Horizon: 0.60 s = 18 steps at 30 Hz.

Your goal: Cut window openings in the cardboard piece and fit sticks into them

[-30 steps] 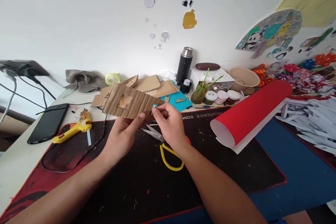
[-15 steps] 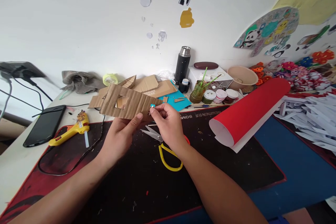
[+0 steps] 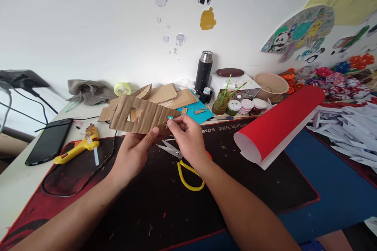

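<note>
A piece of corrugated cardboard point(image 3: 150, 117) with a square hole near its left end tapers toward the right. My left hand point(image 3: 134, 155) grips it from below, thumb on the front face and fingers behind. At the narrow right end, my right hand point(image 3: 188, 135) pinches its thumb and fingertips around the cardboard's tip, where a tiny blue-and-white bit point(image 3: 170, 118) shows; whether that bit is stuck on or only held I cannot tell. Beneath my right hand lie scissors point(image 3: 190, 178) with yellow handles, blades partly spread, on the dark mat point(image 3: 165, 215).
On the left are a yellow glue gun point(image 3: 78, 148) with its cord and a black phone point(image 3: 50, 141). Cardboard scraps, a blue sheet point(image 3: 203, 116), a black flask point(image 3: 204, 72) and paint jars point(image 3: 234, 107) line the wall. A red paper roll point(image 3: 282, 123) lies right, beside white paper strips point(image 3: 350, 129).
Almost nothing differs. The whole view has shifted slightly, and both hands keep the same hold on the cardboard.
</note>
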Available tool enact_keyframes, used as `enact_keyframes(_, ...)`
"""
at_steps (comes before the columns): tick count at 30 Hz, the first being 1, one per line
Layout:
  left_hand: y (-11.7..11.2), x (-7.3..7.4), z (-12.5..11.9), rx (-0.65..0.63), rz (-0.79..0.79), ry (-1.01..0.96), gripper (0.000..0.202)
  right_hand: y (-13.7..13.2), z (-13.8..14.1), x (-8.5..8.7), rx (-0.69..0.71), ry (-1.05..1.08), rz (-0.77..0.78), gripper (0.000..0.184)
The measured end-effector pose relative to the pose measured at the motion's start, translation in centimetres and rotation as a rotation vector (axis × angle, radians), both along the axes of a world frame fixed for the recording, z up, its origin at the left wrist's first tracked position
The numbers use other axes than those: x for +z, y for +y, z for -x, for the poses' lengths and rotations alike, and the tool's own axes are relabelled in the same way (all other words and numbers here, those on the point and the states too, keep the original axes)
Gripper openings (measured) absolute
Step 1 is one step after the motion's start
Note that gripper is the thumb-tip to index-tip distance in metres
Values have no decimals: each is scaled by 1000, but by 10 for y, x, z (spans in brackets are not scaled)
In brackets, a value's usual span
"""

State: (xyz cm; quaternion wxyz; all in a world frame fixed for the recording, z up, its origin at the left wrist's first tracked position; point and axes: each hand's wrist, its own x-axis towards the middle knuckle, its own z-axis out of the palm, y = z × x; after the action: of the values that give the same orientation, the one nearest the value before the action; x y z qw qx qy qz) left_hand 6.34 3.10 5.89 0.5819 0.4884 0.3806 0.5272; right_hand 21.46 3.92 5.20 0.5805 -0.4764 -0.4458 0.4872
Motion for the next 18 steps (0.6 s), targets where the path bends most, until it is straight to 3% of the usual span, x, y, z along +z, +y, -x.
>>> enact_keyframes(8, 2, -3, 1, -6, -3, 15, 60, 0, 0, 0, 11, 1, 16, 31)
enact_keyframes(14, 2, 2, 0, -30, -11, 49, 55, 0, 0, -3, 11, 1, 11, 32)
enact_keyframes(18, 7, 4, 2, 45, -30, 101, 56, 0, 1, -5, 11, 13, -8, 32)
